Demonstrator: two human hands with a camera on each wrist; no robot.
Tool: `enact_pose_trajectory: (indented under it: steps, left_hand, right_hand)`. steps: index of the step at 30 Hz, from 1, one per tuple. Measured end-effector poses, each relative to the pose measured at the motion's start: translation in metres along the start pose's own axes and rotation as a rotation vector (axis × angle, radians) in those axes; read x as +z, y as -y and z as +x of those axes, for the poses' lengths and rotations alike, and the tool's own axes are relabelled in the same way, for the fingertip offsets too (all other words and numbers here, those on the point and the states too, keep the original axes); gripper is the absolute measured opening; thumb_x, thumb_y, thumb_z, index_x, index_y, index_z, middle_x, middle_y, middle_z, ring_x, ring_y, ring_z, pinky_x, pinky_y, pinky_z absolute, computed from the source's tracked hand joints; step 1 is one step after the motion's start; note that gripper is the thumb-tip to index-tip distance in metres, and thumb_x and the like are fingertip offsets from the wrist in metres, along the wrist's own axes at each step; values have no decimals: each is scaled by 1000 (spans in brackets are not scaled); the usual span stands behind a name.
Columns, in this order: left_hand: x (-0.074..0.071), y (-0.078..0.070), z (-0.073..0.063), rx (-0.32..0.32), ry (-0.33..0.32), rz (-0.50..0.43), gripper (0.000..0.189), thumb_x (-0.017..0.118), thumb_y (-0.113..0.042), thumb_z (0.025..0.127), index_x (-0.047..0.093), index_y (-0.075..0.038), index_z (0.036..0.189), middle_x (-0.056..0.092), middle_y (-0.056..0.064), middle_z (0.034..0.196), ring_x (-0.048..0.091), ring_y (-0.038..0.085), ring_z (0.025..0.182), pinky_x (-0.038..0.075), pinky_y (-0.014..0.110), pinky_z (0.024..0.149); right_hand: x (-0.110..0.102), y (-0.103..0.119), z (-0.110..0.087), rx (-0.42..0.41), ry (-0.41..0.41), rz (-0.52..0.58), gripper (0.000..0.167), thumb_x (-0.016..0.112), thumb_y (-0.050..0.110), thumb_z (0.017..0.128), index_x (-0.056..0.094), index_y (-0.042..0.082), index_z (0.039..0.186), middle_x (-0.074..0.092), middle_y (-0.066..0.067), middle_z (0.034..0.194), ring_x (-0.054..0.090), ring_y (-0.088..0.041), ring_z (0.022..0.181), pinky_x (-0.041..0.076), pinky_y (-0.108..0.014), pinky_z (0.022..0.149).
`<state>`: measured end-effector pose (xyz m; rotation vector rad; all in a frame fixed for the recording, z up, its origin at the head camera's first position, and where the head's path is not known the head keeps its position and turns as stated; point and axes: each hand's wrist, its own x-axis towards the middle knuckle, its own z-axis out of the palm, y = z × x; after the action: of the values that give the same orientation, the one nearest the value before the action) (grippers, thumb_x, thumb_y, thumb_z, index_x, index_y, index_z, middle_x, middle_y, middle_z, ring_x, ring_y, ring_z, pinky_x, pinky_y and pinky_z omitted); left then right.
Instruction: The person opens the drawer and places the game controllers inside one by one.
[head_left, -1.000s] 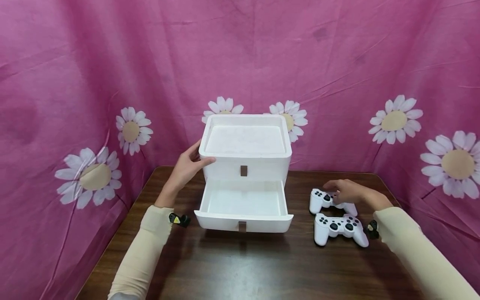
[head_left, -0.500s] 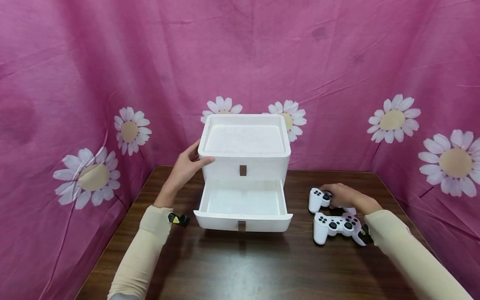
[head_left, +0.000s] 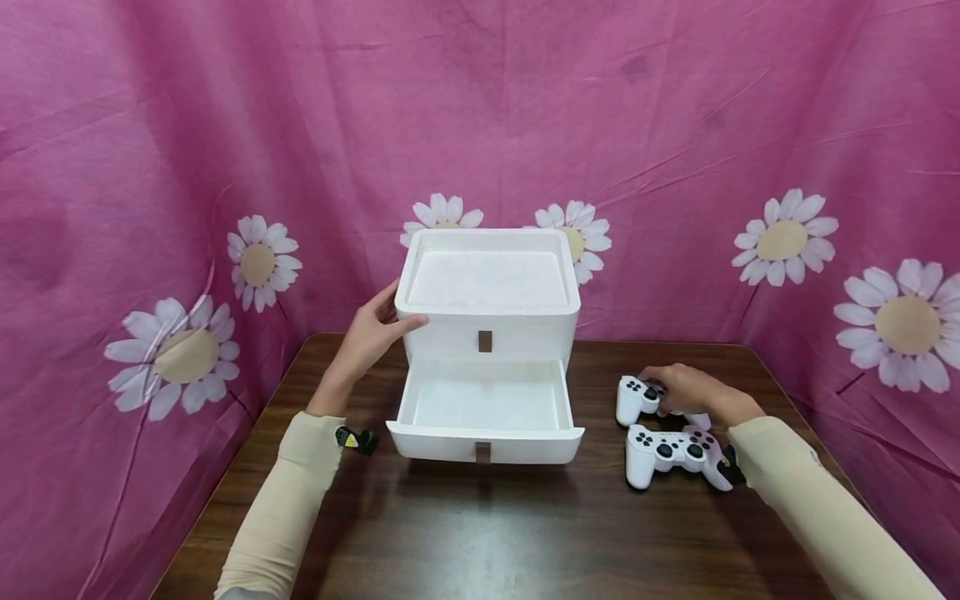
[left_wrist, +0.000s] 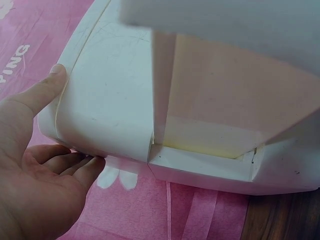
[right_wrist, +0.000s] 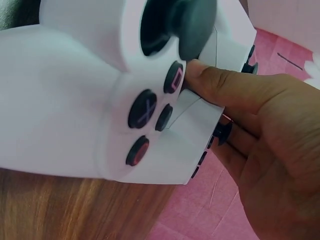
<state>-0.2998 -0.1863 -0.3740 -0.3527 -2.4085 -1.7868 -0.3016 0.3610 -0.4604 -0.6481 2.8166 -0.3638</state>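
Observation:
A white two-drawer storage box (head_left: 528, 337) stands on the table, its lower drawer (head_left: 442, 446) pulled out with nothing inside. My left hand (head_left: 367, 337) grips its upper left corner; the left wrist view has the thumb along the edge and the fingers curled against the side wall. Two white game controllers lie one behind the other to the right. Thumb and fingers of my right hand (head_left: 686, 390) hold the far controller (head_left: 628, 404) by its middle, covering much of it. The near controller (head_left: 643, 462) sits just in front, filling the foreground of the right wrist view.
The brown wooden table (head_left: 480, 533) is enclosed by a pink curtain (head_left: 480, 108) with daisy prints at the back and sides. A shallow tray top (head_left: 487, 279) with a raised rim caps the box. The pulled-out drawer juts toward the front.
My right hand has come down onto the far controller and taken hold of it, the forearm shifting slightly left. The left hand keeps its place on the box.

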Motion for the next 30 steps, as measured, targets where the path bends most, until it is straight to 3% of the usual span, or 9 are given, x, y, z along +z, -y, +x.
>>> enact_pose_trajectory:
  steps: [7,14,30]
  left_hand:
    - [-1,0,-1,-5,1,8,90,87,-35,92,39,-26,167,46,3,167,52,23,147,46,48,121]
    - [-2,2,-1,-5,1,26,89,86,-37,92,38,-31,166,47,0,166,55,23,143,49,49,117]
    - [-2,0,-1,4,16,26,86,85,-35,94,37,-33,166,50,3,164,57,25,140,53,47,112]
  right_hand:
    - [2,-6,2,6,-12,-8,57,90,3,75,73,0,129,76,-20,116,67,-23,96,60,-47,84]
    - [-1,-7,2,19,-3,16,61,90,3,74,73,-2,133,76,-25,122,65,-17,86,59,-38,76]
    - [-7,-6,5,-1,-27,-47,64,93,9,72,74,-1,132,78,-23,117,69,-17,87,62,-50,84]
